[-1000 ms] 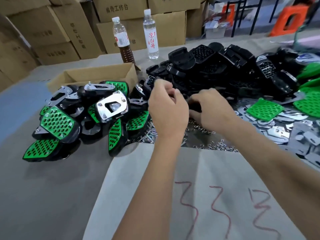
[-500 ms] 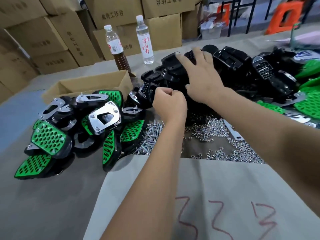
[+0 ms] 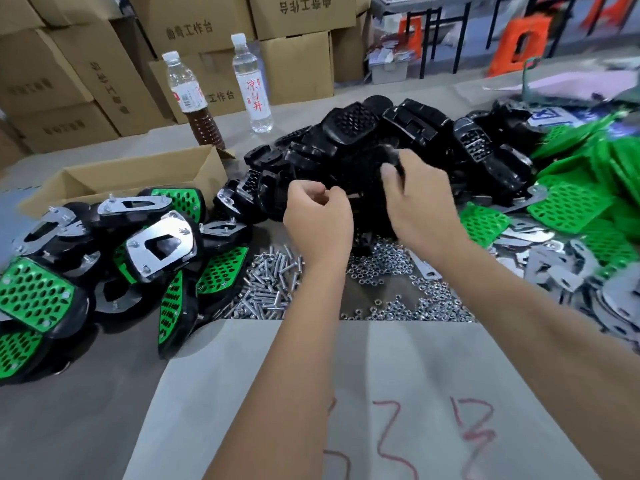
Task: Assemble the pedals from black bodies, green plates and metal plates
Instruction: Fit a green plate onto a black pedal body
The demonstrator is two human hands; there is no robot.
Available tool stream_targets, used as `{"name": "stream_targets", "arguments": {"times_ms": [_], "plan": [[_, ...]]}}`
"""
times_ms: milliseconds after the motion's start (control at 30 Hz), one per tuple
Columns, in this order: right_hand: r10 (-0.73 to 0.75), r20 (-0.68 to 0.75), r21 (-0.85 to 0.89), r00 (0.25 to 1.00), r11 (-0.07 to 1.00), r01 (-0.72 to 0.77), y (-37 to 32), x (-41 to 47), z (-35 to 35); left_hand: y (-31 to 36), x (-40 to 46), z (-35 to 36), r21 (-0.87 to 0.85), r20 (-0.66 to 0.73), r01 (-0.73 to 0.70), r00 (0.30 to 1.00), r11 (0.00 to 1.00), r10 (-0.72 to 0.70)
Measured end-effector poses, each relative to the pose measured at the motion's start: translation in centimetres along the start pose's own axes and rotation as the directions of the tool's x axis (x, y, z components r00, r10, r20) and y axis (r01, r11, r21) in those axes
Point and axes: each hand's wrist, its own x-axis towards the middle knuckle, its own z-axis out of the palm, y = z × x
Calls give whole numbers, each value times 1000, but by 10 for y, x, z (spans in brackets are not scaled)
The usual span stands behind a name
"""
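Pedal body (image 3: 377, 168), black, comes off the heap at the bench's far edge in our right hand (image 3: 420, 206), fingers curled round it, while our left hand (image 3: 317, 220) stays fisted, contents hidden.

Assembled pedals (image 3: 104, 258) left; screws (image 3: 270, 289), nuts (image 3: 398, 289) centre; bodies (image 3: 381, 150) behind; plates (image 3: 571, 220) right.
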Motion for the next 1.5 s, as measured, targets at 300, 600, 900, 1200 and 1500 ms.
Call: {"name": "stream_targets", "arguments": {"times_ms": [300,600,900,1200,1500], "plan": [[389,379,623,840,564,-542,26,-45,-75,20,-44,5,-88,660,238,741,967,-123],[441,411,635,798,490,-598,37,-72,-76,0,-68,8,-117,627,548,688,828,-366],[465,351,683,813,467,-562,42,-68,-68,-4,-59,10,-291,476,492,818,821,-322],[303,-138,136,943,949,-285,44,-8,-54,-1,-60,-2,-250,-88,-229,973,941,214],[149,169,-404,974,912,-69,74,20,-38,4,-66,36,-273,196,-55,974,961,111]]}}
